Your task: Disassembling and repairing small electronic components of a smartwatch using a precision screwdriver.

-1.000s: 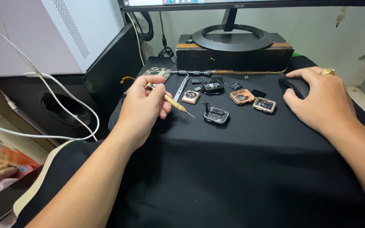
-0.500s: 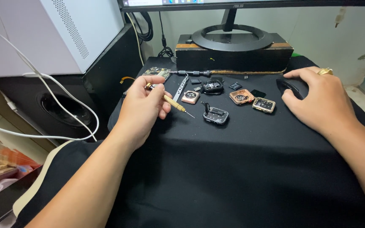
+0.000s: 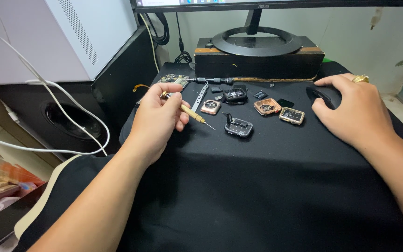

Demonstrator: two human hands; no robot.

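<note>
My left hand [image 3: 157, 116] grips a small gold-coloured precision screwdriver [image 3: 192, 113], its tip pointing right toward a black open watch case [image 3: 239, 127]. My right hand [image 3: 350, 109], with a gold ring on one finger, rests on a black computer mouse [image 3: 320, 94] at the right. Between the hands lie several small opened watch bodies: a rose-gold one [image 3: 210, 107], a black one [image 3: 234, 95], a copper-toned one [image 3: 267, 106] and a gold-framed one [image 3: 291, 115]. Everything sits on a black cloth [image 3: 257, 186].
A monitor stand [image 3: 256, 44] sits on a dark wooden riser at the back. A metal tweezer [image 3: 200, 96], a green circuit board [image 3: 173, 80] and small black parts lie near the riser. A white box and white cables [image 3: 71, 112] are to the left, above a black speaker.
</note>
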